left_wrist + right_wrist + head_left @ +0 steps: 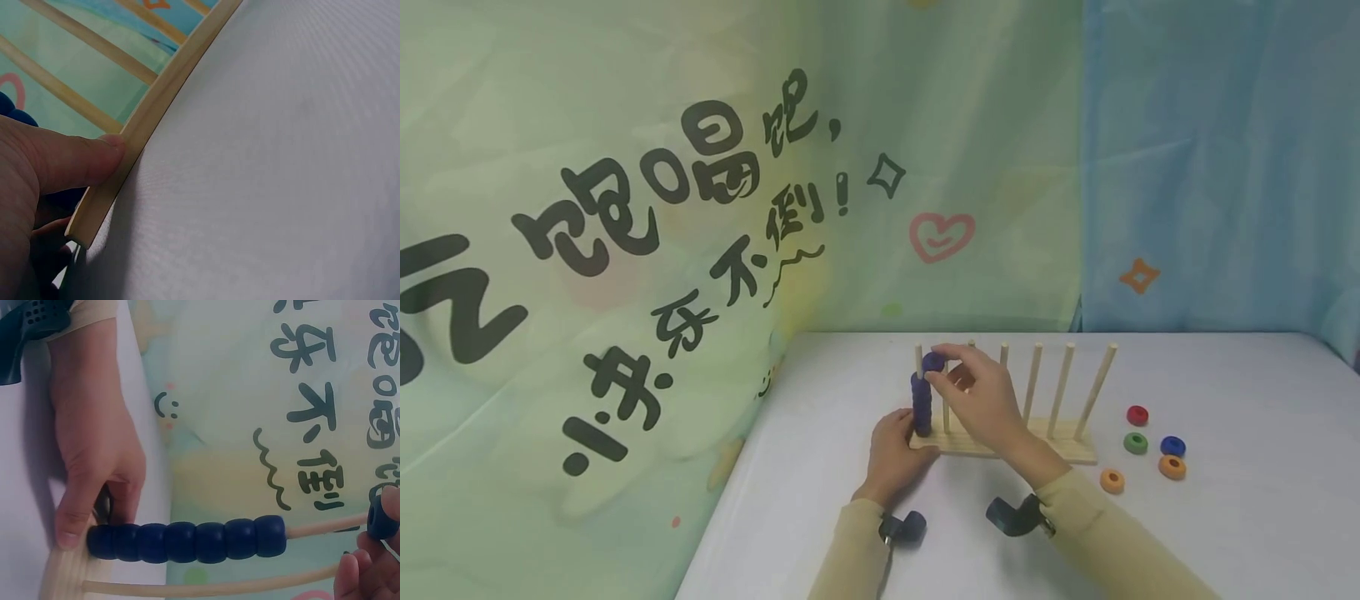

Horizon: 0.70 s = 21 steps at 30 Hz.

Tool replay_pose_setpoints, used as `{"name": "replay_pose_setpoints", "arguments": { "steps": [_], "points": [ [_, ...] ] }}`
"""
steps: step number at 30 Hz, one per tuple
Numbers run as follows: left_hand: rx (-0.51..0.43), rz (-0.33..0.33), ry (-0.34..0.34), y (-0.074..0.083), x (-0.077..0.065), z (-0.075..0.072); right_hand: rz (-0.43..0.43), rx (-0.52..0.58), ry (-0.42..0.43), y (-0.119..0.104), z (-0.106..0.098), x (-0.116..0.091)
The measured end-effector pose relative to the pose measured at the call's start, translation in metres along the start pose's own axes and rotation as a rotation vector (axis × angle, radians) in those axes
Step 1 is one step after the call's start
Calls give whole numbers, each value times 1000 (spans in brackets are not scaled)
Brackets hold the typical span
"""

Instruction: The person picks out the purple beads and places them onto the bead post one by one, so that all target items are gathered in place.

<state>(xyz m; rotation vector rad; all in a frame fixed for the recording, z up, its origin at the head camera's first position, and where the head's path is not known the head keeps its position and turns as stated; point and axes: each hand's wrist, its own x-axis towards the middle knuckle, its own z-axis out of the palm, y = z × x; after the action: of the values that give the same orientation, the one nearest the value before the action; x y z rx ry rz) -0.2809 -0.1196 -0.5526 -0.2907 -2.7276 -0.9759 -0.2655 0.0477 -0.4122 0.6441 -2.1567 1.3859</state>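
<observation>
A wooden peg stand (1000,447) has a row of upright pegs on a flat base. On its leftmost peg sits a stack of several dark blue ring beads (197,542). My left hand (897,454) grips the left end of the base, its thumb (87,161) on the front edge. Between thumb and fingertips my right hand (988,404) pinches one more blue bead (933,362), level with the upper part of that peg. In the right wrist view this bead is at the peg's tip; whether it is threaded I cannot tell.
Right of the stand, loose beads lie on the white table (1247,400): a red bead (1138,415), a green bead (1136,442), a blue bead (1173,447) and two orange beads, one orange bead (1112,481) nearer me. A printed curtain (1000,167) hangs behind.
</observation>
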Motion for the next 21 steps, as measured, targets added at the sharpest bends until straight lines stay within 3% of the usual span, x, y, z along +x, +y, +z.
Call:
{"name": "replay_pose_setpoints", "arguments": {
  "steps": [21],
  "points": [
    [-32,-18,-7,3,-2,-3,-36,-8,65,-8,7,28]
  ]
}}
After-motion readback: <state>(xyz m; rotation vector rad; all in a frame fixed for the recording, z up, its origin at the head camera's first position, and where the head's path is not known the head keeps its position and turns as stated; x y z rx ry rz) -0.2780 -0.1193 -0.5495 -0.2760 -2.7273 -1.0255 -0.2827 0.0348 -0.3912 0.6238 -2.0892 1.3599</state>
